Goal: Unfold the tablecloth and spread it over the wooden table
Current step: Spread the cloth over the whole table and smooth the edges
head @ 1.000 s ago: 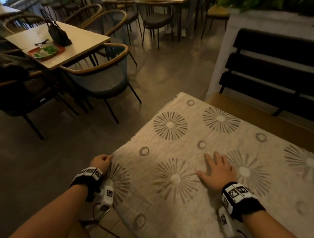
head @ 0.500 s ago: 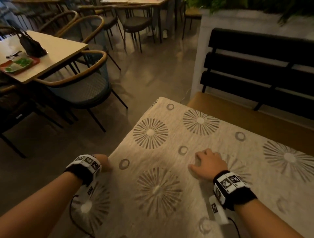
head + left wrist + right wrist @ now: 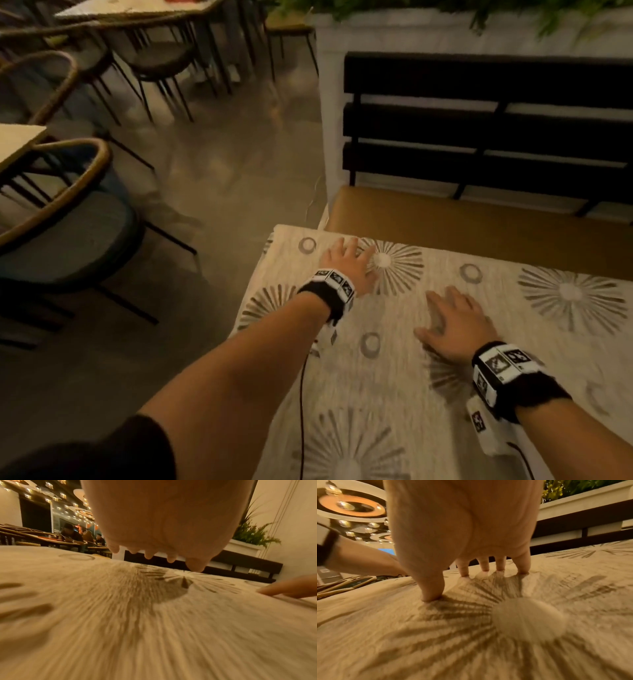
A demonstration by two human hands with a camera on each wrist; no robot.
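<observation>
Tablecloth (image 3: 394, 377) lies spread across the counter, filling the lower right of the head view; its far edge runs along just before the tan bench seat (image 3: 479, 226), its left edge drops toward the floor at centre frame. No wood of the counter shows, so we cannot tell how evenly the cloth hangs

Left hand (image 3: 346, 267) near the far left corner, fingers straight and apart, clamped on nothing; in the left wrist view the fingertips (image 3: 195, 566) hover at or barely on the cloth. Right hand (image 3: 455, 329) flat at centre, fingers spread, its fingertips (image 3: 523, 569) and thumb pressing into the weave, holding nothing

We judge this a smoothing pass, task near done

Risks as we read them:
- both palms pushing toward the far left corner could drag the whole cloth that way, leaving the near side short
- right fingertips dig in; friction may bunch a ridge ahead of them
- the wrist cable (image 3: 301, 394) trails over the cloth and could snag it
</observation>
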